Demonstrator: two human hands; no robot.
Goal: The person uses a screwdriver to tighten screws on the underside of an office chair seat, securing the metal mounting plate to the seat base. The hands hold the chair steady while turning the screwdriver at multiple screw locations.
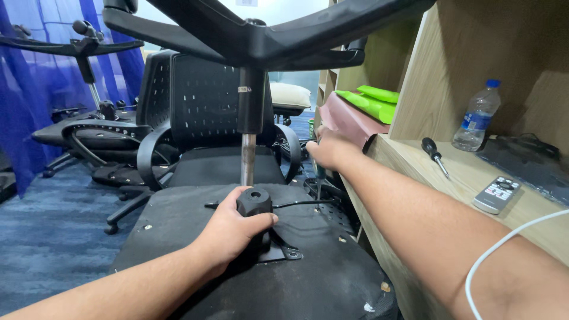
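**Bracing an upturned chair while a tool goes in at its edge**

The chair is flipped over and fills the middle of the view, with its seat underside-up from 6 o'clock to the centre. Its star base spreads across 12 o'clock. The column runs straight down from the base into a black housing bolted to the seat.

The left hand comes in from 7 o'clock and is wrapped firmly round that housing, with the fingers curled over it and the thumb along its near side. The right hand reaches out towards 1 o'clock, closed on a slim tool. The tool is probably a screwdriver, though its handle is hidden in the fist. Its shaft points down at the seat's far right edge, and the tip is lost among dark parts.

This looks like the fastener stage of work on the seat mechanism, with one hand steadying and the other driving. Any turn of the tool calls for the left hand's grip to stay put and the shaft to stay upright over its target.

On the desk at 3 o'clock lie a spare screwdriver, a remote and a bottle, all well apart from both hands.
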